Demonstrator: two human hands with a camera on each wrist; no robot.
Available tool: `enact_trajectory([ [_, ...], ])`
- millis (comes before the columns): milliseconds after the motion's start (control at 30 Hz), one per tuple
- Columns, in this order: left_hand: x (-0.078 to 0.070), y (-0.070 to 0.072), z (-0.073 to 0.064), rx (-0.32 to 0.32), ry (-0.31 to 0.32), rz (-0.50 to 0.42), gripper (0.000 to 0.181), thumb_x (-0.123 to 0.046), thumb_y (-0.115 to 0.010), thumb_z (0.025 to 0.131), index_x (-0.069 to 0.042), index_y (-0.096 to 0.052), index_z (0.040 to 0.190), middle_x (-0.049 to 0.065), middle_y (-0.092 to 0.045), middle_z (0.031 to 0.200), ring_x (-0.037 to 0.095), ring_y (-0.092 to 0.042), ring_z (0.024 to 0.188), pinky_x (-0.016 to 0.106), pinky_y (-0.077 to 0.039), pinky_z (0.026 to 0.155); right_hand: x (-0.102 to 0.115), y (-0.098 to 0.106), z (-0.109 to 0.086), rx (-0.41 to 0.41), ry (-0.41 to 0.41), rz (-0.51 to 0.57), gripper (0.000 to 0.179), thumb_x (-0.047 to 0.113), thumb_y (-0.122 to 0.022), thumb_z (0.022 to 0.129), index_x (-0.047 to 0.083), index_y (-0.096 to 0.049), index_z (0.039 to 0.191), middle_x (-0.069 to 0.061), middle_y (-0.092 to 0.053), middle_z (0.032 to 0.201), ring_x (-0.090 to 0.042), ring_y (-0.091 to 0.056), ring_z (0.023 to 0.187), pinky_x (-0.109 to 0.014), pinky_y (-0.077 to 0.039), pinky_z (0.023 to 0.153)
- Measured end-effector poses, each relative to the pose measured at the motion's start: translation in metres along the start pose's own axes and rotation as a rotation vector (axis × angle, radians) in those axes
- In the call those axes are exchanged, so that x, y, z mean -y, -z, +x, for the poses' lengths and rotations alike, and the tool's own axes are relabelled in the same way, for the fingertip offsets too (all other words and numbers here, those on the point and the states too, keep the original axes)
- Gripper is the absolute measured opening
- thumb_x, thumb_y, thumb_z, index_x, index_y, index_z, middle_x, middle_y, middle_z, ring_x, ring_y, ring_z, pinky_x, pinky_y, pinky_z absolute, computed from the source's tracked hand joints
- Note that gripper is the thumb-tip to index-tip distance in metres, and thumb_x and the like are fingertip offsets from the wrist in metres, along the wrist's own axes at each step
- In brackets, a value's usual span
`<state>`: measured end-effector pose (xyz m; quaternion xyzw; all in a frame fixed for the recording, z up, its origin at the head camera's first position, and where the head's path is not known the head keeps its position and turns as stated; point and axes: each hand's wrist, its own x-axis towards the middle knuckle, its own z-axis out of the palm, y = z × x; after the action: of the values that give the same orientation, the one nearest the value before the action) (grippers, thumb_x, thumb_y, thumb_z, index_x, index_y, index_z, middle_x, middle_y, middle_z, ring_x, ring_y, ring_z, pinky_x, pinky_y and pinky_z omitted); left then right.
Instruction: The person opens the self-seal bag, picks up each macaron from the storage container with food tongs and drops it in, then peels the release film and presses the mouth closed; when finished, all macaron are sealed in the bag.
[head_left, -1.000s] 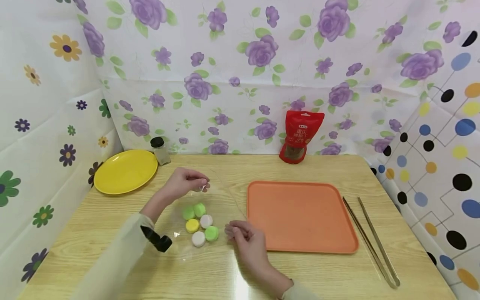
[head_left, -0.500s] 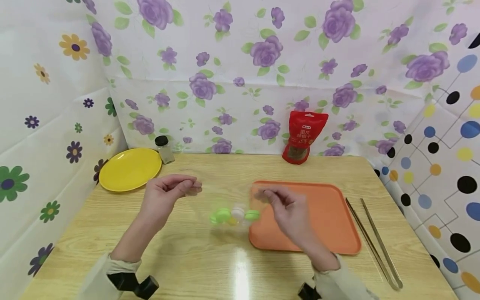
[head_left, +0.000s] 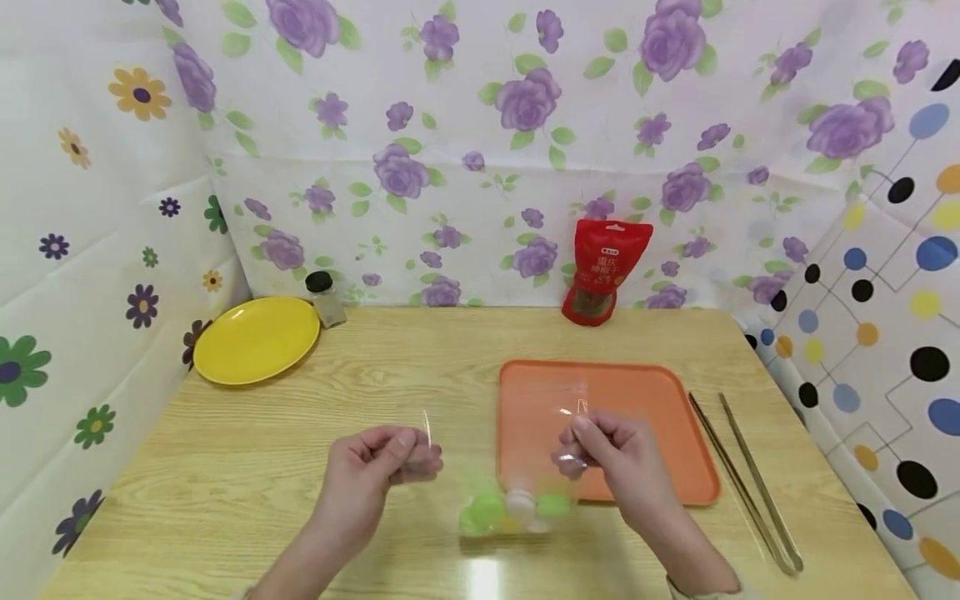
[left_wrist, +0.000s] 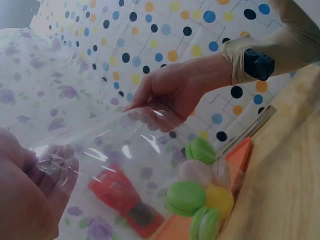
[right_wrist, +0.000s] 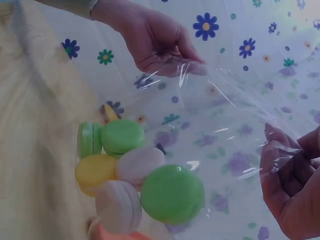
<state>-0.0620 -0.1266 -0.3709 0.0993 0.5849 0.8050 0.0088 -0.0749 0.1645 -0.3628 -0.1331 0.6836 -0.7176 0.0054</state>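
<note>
A clear plastic bag [head_left: 517,467] hangs between my two hands above the table's front. Several macarons [head_left: 510,510], green, white and yellow, lie bunched at its bottom. My left hand [head_left: 417,454] pinches the bag's left top edge. My right hand [head_left: 576,450] pinches the right top edge, over the front left corner of the orange tray [head_left: 645,392]. In the left wrist view the macarons [left_wrist: 200,195] sag in the film below the right hand [left_wrist: 170,95]. The right wrist view has the macarons [right_wrist: 135,175] low in the bag, with the left hand [right_wrist: 160,45] above them.
A yellow plate [head_left: 255,340] and a small black-capped jar [head_left: 324,298] sit at the back left. A red pouch [head_left: 603,271] stands against the back wall. Long metal tongs [head_left: 742,479] lie right of the tray, near the table's right edge.
Both hands lifted the bag of macarons off the table, carried it right toward the tray, then drew it nearer the front edge. The macarons slid to the bag's bottom.
</note>
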Motion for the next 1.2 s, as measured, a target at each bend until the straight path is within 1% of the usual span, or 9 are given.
enact_trajectory([
  [167,0.014,-0.013,-0.015,-0.054,-0.009,0.035,0.025,-0.003,-0.06,0.1,0.022,-0.062,0.102,0.015,-0.075,0.085,0.026,-0.074,0.076,0.044,-0.059,0.075,-0.006,-0.003,-0.02,-0.141,-0.018,-0.009,0.036,0.008,-0.052,0.105,-0.016,-0.056,0.078,-0.007,-0.064,0.064,-0.015,-0.064,0.056,-0.027,-0.053,0.051],
  [433,0.03,-0.025,-0.019,-0.005,-0.042,0.043,0.031,0.0,-0.059,0.099,0.018,-0.057,0.124,0.017,-0.074,0.084,0.031,-0.074,0.078,0.047,-0.059,0.074,-0.019,-0.002,-0.03,-0.39,-0.093,-0.175,0.035,-0.002,-0.054,0.099,-0.006,-0.054,0.064,-0.007,-0.054,0.053,-0.01,-0.048,0.045,-0.021,-0.04,0.041],
  [533,0.033,-0.028,-0.022,-0.014,-0.072,0.042,0.032,0.002,-0.058,0.099,0.017,-0.057,0.127,0.02,-0.073,0.083,0.031,-0.074,0.078,0.048,-0.059,0.072,-0.024,-0.004,-0.03,-0.42,0.195,-0.42,0.017,-0.001,-0.059,0.095,-0.005,-0.06,0.078,-0.008,-0.06,0.068,-0.013,-0.05,0.056,-0.018,-0.04,0.05],
  [667,0.037,-0.03,-0.023,-0.031,-0.18,0.065,0.027,0.007,-0.058,0.097,0.01,-0.064,0.124,0.023,-0.072,0.083,0.028,-0.074,0.075,0.046,-0.059,0.071,-0.015,-0.026,-0.017,-0.529,0.867,-0.74,0.015,0.007,-0.061,0.09,-0.008,-0.063,0.091,-0.016,-0.058,0.083,-0.025,-0.051,0.071,-0.02,-0.043,0.065],
  [733,0.04,-0.031,-0.023,-0.024,-0.257,0.076,0.03,0.012,-0.058,0.095,0.005,-0.066,0.123,0.025,-0.071,0.082,0.026,-0.074,0.075,0.044,-0.058,0.072,-0.003,-0.044,-0.008,-0.474,1.124,-0.766,0.02,0.01,-0.058,0.093,-0.009,-0.064,0.087,-0.018,-0.057,0.082,-0.027,-0.051,0.07,-0.022,-0.042,0.064],
  [800,0.043,-0.032,-0.023,-0.01,-0.331,0.084,0.034,0.016,-0.057,0.093,0.004,-0.067,0.123,0.024,-0.071,0.082,0.024,-0.074,0.075,0.042,-0.058,0.072,0.007,-0.063,-0.003,-0.352,1.242,-0.751,0.02,0.008,-0.059,0.096,-0.005,-0.067,0.084,-0.014,-0.06,0.08,-0.023,-0.052,0.066,-0.022,-0.043,0.06],
  [900,0.047,-0.035,-0.025,0.029,-0.406,0.094,0.037,0.021,-0.057,0.091,0.008,-0.064,0.125,0.022,-0.073,0.085,0.023,-0.074,0.078,0.039,-0.059,0.07,0.014,-0.082,0.0,-0.213,1.2,-0.775,0.019,0.011,-0.059,0.101,-0.001,-0.071,0.091,-0.008,-0.063,0.083,-0.018,-0.052,0.066,-0.023,-0.042,0.059],
  [1033,0.05,-0.038,-0.027,0.082,-0.432,0.105,0.039,0.021,-0.059,0.089,0.01,-0.063,0.126,0.02,-0.073,0.087,0.023,-0.074,0.079,0.03,-0.059,0.067,0.01,-0.088,-0.001,-0.183,1.075,-0.825,0.021,0.017,-0.058,0.103,0.003,-0.073,0.095,-0.004,-0.063,0.084,-0.018,-0.052,0.067,-0.025,-0.042,0.059],
  [1200,0.05,-0.036,-0.026,0.157,-0.481,0.108,0.046,0.021,-0.06,0.089,0.004,-0.062,0.131,0.025,-0.072,0.086,0.021,-0.074,0.081,0.03,-0.059,0.072,0.004,-0.083,0.0,-0.161,1.055,-0.828,0.02,0.018,-0.061,0.102,0.005,-0.074,0.096,-0.003,-0.063,0.085,-0.019,-0.054,0.069,-0.027,-0.044,0.06],
])
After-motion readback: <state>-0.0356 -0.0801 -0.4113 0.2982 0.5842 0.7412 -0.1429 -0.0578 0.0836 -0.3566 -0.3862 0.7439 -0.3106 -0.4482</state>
